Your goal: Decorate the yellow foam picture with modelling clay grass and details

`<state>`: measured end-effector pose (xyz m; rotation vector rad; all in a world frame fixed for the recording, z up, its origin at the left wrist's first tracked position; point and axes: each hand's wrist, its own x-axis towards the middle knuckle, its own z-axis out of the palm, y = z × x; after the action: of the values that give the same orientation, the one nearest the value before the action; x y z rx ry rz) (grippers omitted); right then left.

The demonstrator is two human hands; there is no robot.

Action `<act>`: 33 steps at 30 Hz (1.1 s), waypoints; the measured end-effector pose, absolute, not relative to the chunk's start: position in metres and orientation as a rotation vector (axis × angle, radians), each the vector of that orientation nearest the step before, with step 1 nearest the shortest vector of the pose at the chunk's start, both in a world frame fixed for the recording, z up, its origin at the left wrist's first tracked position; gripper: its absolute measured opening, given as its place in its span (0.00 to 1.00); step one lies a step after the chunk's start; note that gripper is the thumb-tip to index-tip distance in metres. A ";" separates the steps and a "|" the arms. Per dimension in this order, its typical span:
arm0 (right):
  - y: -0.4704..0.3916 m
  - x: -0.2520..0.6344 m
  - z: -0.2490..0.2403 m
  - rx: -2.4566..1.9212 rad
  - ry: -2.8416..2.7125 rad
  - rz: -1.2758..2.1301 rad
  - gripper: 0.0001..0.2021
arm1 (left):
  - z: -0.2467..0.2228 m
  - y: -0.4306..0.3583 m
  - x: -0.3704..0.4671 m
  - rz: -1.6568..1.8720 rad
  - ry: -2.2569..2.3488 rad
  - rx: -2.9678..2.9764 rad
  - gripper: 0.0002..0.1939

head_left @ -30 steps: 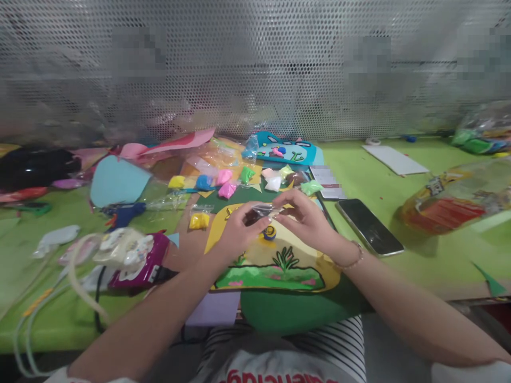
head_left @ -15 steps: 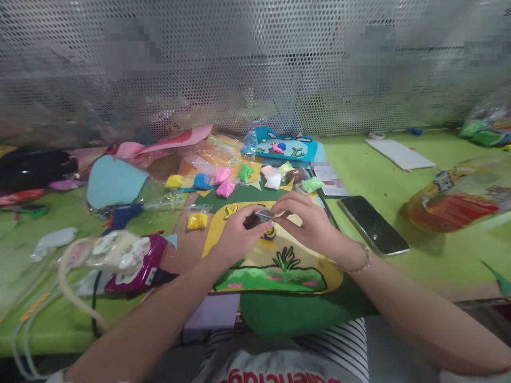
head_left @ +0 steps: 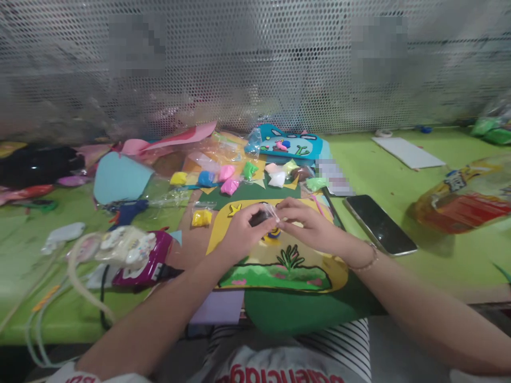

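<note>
My left hand (head_left: 245, 230) is closed around a small clear bag of black clay (head_left: 260, 217). The fingertips of my right hand (head_left: 309, 226) pinch the bag's clear edge. Both hands meet above a yellow craft picture (head_left: 223, 229) with green ground and a plant (head_left: 291, 259) on it. A small blue and yellow round piece (head_left: 273, 234) shows on the picture just under my fingers. A dark green sheet (head_left: 303, 311) lies beneath the picture. Left of the picture is a bag of yellow clay (head_left: 202, 217).
Several clay bags (head_left: 229, 185) lie behind the picture, near a blue craft picture (head_left: 293, 146). A phone (head_left: 379, 224) and a bottle of orange-red drink (head_left: 463, 207) are right. A magenta device (head_left: 159, 250), hose (head_left: 74, 266) and glue gun (head_left: 130, 211) are left.
My right fingers have come closer to my left hand and now pinch the bag's clear edge. The whole view has shifted slightly.
</note>
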<state>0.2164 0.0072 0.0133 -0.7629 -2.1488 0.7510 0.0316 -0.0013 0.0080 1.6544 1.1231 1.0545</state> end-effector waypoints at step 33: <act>0.001 0.200 0.017 -1.076 -1.611 1.008 0.07 | 0.003 0.002 0.031 1.320 1.173 1.363 0.13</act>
<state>0.2004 0.0006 0.0171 -1.0763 -1.6114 1.0082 0.0314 0.0024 0.0031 1.3625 1.1725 1.3201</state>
